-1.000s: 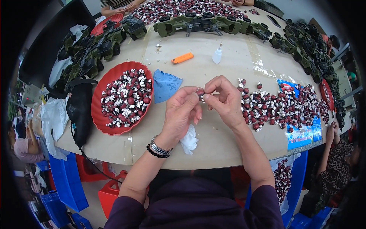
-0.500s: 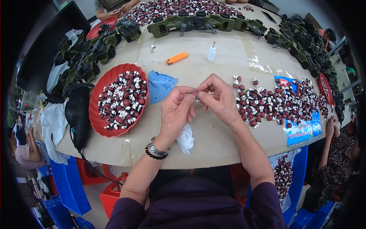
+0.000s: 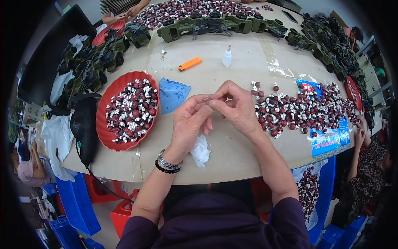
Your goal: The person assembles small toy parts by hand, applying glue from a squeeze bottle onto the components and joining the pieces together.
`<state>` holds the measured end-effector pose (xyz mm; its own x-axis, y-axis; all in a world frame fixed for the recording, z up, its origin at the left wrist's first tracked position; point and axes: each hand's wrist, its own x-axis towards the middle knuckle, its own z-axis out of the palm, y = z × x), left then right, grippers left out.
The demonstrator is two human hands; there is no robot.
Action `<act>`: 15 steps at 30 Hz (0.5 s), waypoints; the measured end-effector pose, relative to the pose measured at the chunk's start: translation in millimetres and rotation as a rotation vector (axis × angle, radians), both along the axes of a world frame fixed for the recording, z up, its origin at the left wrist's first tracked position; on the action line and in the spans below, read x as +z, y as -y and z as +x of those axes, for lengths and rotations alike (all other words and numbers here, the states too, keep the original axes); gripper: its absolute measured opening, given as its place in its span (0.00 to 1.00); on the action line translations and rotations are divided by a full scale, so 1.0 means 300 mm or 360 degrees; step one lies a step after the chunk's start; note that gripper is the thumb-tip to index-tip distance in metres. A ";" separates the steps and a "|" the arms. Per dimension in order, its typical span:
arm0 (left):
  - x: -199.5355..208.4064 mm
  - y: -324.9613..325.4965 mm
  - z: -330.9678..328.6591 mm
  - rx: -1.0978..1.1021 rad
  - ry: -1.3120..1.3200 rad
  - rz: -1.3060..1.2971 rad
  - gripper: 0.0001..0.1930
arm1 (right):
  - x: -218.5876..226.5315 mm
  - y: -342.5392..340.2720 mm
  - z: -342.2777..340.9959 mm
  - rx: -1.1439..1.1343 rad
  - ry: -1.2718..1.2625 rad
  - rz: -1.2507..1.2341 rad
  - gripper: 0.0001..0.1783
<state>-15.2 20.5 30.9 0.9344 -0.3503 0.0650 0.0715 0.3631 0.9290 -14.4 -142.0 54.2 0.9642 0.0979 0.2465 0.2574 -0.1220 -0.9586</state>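
Note:
Above the middle of the table, my left hand (image 3: 188, 118) and my right hand (image 3: 237, 108) meet at the fingertips. Both are closed in a pinch around something tiny, mostly covered by the fingers, so its kind does not show. Left of them, a red scalloped dish (image 3: 104, 135) holds many small dark-red, white and black pieces (image 3: 130, 110). A similar heap of pieces (image 3: 290, 114) spreads to the right of my right hand. Just below my left hand lies a crumpled white tissue (image 3: 200, 151). A blue cloth (image 3: 173, 94) with dark spots lies between the dish and my hands.
Farther off are an orange lighter (image 3: 190, 63) and a white dropper bottle (image 3: 227, 57). Green toy vehicles (image 3: 207, 25) line the far side, with more on both flanks. A black bag-like object (image 3: 85, 128) sits at the left edge. Other people work around the table.
The whole view has shifted slightly. My hands stay together at the fingertips; the small dark-red bit glimpsed between them before is now covered by my right thumb and fingers.

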 end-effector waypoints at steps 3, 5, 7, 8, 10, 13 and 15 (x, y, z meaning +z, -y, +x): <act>0.007 -0.009 0.009 -0.0125 -0.0141 -0.0171 0.19 | -0.014 0.004 0.009 0.0061 0.0118 0.0032 0.06; 0.011 -0.015 0.015 -0.0203 -0.0259 -0.0330 0.22 | -0.011 0.000 0.006 0.0049 0.0151 0.0062 0.06; 0.010 -0.021 0.017 -0.0333 -0.0273 -0.0447 0.26 | -0.012 -0.006 0.003 0.0038 0.0182 0.0091 0.06; 0.010 -0.019 0.017 -0.0334 -0.0273 -0.0446 0.26 | -0.016 -0.008 0.001 0.0031 0.0190 0.0072 0.06; 0.008 -0.014 0.019 -0.0378 -0.0298 -0.0532 0.28 | -0.020 -0.010 -0.001 0.0026 0.0196 0.0055 0.06; -0.004 -0.018 0.024 -0.0417 -0.0296 -0.0535 0.28 | -0.018 -0.011 -0.004 0.0038 0.0149 0.0101 0.06; -0.002 -0.024 0.020 -0.0428 -0.0283 -0.0549 0.28 | -0.006 -0.013 -0.010 0.0049 0.0103 0.0090 0.07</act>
